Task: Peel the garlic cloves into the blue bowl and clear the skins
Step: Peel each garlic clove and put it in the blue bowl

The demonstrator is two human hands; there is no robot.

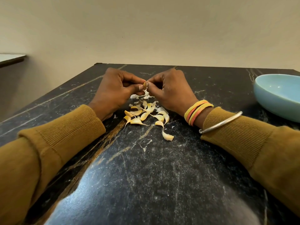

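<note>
My left hand (pixel 116 91) and my right hand (pixel 169 90) meet above the dark marble table (pixel 146 168) and both pinch one small garlic clove (pixel 145 84); a strip of white skin hangs down from it. Below the hands lies a pile of several unpeeled yellowish cloves (pixel 146 115), with one clove (pixel 168 136) lying apart nearer to me. White skin flakes (pixel 135 96) are scattered just under the fingers. The light blue bowl (pixel 279 98) stands at the right edge of view, well right of my right hand; the part of its inside that shows holds nothing.
A beige wall rises behind the table's far edge. The corner of a pale shelf or counter (pixel 11 58) juts in at the far left. My right wrist wears coloured bands (pixel 197 111) and a metal bangle (pixel 222 121).
</note>
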